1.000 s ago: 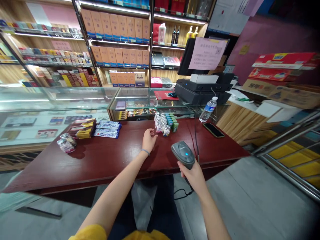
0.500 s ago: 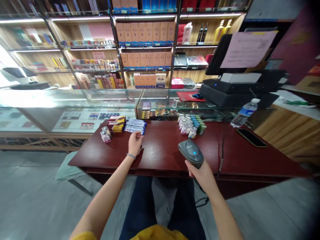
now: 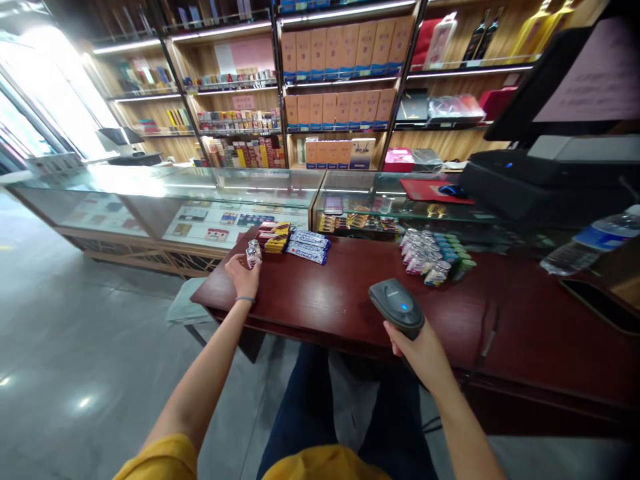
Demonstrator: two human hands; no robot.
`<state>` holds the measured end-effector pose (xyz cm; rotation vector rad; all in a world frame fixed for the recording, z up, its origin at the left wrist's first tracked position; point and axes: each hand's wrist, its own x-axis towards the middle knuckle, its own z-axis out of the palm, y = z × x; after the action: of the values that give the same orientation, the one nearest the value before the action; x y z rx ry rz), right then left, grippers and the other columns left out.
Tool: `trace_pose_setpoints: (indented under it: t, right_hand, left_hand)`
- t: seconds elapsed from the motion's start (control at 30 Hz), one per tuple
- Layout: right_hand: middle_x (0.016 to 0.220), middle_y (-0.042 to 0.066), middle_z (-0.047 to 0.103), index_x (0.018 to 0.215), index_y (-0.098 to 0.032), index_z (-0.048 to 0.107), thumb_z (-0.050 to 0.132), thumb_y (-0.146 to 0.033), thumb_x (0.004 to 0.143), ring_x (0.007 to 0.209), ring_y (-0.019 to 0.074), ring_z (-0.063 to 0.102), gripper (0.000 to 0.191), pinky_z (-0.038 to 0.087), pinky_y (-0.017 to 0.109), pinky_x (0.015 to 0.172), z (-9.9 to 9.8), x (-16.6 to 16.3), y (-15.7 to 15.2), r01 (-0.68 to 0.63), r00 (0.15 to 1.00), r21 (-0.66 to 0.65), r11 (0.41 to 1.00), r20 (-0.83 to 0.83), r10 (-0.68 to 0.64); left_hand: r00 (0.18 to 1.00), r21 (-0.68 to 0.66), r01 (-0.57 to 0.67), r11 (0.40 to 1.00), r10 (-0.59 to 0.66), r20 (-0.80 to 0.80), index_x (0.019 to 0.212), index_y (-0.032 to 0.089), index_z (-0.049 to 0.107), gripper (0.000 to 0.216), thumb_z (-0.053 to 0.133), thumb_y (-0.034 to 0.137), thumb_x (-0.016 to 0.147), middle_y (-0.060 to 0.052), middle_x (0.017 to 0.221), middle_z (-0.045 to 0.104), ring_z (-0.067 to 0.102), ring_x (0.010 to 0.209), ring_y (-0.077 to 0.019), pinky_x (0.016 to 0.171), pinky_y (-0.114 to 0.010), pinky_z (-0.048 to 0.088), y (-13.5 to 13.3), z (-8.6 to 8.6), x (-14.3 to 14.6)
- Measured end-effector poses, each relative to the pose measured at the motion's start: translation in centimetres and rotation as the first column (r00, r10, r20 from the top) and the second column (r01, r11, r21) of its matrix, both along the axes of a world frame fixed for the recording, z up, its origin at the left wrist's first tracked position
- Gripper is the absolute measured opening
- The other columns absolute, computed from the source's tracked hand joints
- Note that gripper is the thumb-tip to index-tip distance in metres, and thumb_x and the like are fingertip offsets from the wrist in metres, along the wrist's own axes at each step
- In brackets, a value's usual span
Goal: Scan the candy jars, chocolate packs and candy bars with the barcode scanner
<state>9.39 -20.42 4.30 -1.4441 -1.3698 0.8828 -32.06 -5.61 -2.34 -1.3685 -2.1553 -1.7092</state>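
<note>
At the left end of the table, my left hand (image 3: 243, 275) has its thumb and fingers closed around a small silver-capped bottle (image 3: 253, 255). Another such bottle stands right behind it, partly covered. Just to the right lie yellow and dark red snack packs (image 3: 275, 237) and several blue-and-white wrapped bars (image 3: 309, 245). My right hand (image 3: 417, 343) grips a dark grey barcode scanner (image 3: 397, 307) by its handle, a blue light glowing on top. Beyond the scanner several small bottles (image 3: 423, 252) with silver and green-blue tops stand in rows.
A water bottle (image 3: 590, 240) and a black phone (image 3: 603, 303) are at the table's right side. Behind the dark red table (image 3: 320, 293) runs a glass display counter (image 3: 220, 193), with a monitor (image 3: 555, 87) at right. A pale green stool (image 3: 187, 303) stands at the left.
My left hand has moved left from the blue-and-white bars to the small bottles and closed on one. The view has turned left. My right hand still holds the scanner.
</note>
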Motion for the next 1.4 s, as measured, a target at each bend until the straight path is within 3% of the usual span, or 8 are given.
trace_pose_setpoints:
  t: [0.2, 0.47, 0.6, 0.7, 0.8, 0.97, 1.2, 1.4]
  right_hand:
    - [0.056, -0.002, 0.063, 0.104, -0.019, 0.060, 0.070, -0.050, 0.077, 0.044, 0.0157, 0.056, 0.043, 0.047, 0.027, 0.048, -0.2, -0.1, 0.0, 0.020, 1.000, -0.002, 1.000, 0.014, -0.020]
    - [0.056, -0.003, 0.062, 0.093, -0.021, 0.059, 0.070, -0.052, 0.078, 0.045, 0.0148, 0.056, 0.037, 0.046, 0.026, 0.048, -0.7, 0.6, -0.4, 0.014, 1.000, -0.015, 1.000, 0.025, -0.013]
    - [0.054, -0.003, 0.061, 0.088, -0.021, 0.059, 0.069, -0.057, 0.077, 0.043, 0.0149, 0.055, 0.039, 0.047, 0.027, 0.048, -0.4, 0.4, -0.7, 0.024, 1.000, 0.021, 0.999, 0.006, -0.024]
    - [0.054, -0.004, 0.061, 0.094, -0.021, 0.059, 0.070, -0.057, 0.076, 0.042, 0.0146, 0.055, 0.042, 0.046, 0.027, 0.046, -0.3, 0.3, -0.8, 0.038, 0.999, 0.045, 0.998, -0.006, -0.038]
    - [0.056, -0.004, 0.062, 0.101, -0.020, 0.058, 0.070, -0.054, 0.077, 0.043, 0.0147, 0.056, 0.043, 0.046, 0.026, 0.046, -0.4, 0.7, -0.9, 0.034, 0.999, 0.042, 0.999, -0.007, -0.033]
    - [0.058, -0.005, 0.061, 0.105, -0.022, 0.054, 0.068, -0.048, 0.079, 0.045, 0.0144, 0.056, 0.040, 0.048, 0.026, 0.047, -0.3, 1.7, -1.3, -0.017, 1.000, -0.013, 1.000, 0.022, 0.017]
    - [0.067, -0.004, 0.064, 0.108, -0.024, 0.054, 0.067, -0.044, 0.078, 0.049, 0.0126, 0.056, 0.038, 0.045, 0.022, 0.047, 0.7, 2.0, -2.3, -0.045, 0.996, -0.046, 0.998, 0.074, 0.049]
    - [0.078, 0.000, 0.070, 0.112, -0.023, 0.056, 0.067, -0.037, 0.076, 0.054, 0.0138, 0.060, 0.041, 0.047, 0.023, 0.052, -0.1, 2.6, -2.1, -0.116, 0.984, -0.051, 0.992, 0.131, 0.122]
  left_hand:
    - [1.000, -0.050, 0.025, 0.998, -0.025, -0.001, 0.128, 0.018, 0.042, 0.080, 0.086, 0.036, 0.064, -0.013, 0.127, 0.045, 0.048, 0.117, -0.0282, 0.106, -0.047, 0.041, 1.3, -1.0, -0.7]
    - [0.992, -0.044, 0.023, 0.999, -0.018, 0.124, 0.111, 0.019, 0.047, 0.052, 0.079, 0.020, 0.069, -0.007, 0.108, 0.051, 0.056, 0.103, -0.0229, 0.099, -0.045, 0.047, 1.8, -0.7, -0.7]
    - [0.960, 0.103, 0.071, 0.992, -0.096, 0.264, 0.110, 0.021, 0.047, 0.048, 0.077, 0.024, 0.072, -0.006, 0.109, 0.054, 0.061, 0.099, -0.0193, 0.095, -0.040, 0.051, 1.1, 0.0, 1.2]
    - [0.829, 0.267, 0.300, 0.916, -0.389, 0.402, 0.114, 0.022, 0.048, 0.052, 0.078, 0.031, 0.073, -0.007, 0.113, 0.059, 0.065, 0.100, -0.0178, 0.092, -0.035, 0.054, 0.6, 0.6, 4.4]
    - [0.492, 0.350, 0.590, 0.728, -0.668, 0.559, 0.117, 0.022, 0.054, 0.051, 0.079, 0.038, 0.076, -0.007, 0.113, 0.066, 0.067, 0.101, -0.0185, 0.092, -0.036, 0.055, 0.3, 1.3, 8.3]
    - [0.028, 0.418, 0.746, 0.518, -0.651, 0.758, 0.117, 0.021, 0.064, 0.043, 0.078, 0.037, 0.079, -0.007, 0.116, 0.071, 0.069, 0.100, -0.0167, 0.096, -0.036, 0.054, 0.5, 2.0, 14.3]
    - [-0.133, 0.430, 0.797, 0.424, -0.571, 0.810, 0.116, 0.018, 0.069, 0.040, 0.079, 0.030, 0.079, -0.008, 0.112, 0.073, 0.070, 0.094, -0.0165, 0.086, -0.031, 0.058, 1.4, 1.4, 19.3]
    - [-0.046, 0.379, 0.803, 0.460, -0.585, 0.809, 0.115, 0.016, 0.070, 0.041, 0.079, 0.031, 0.078, -0.011, 0.111, 0.073, 0.070, 0.093, -0.0198, 0.079, -0.032, 0.059, 1.2, 1.1, 19.6]
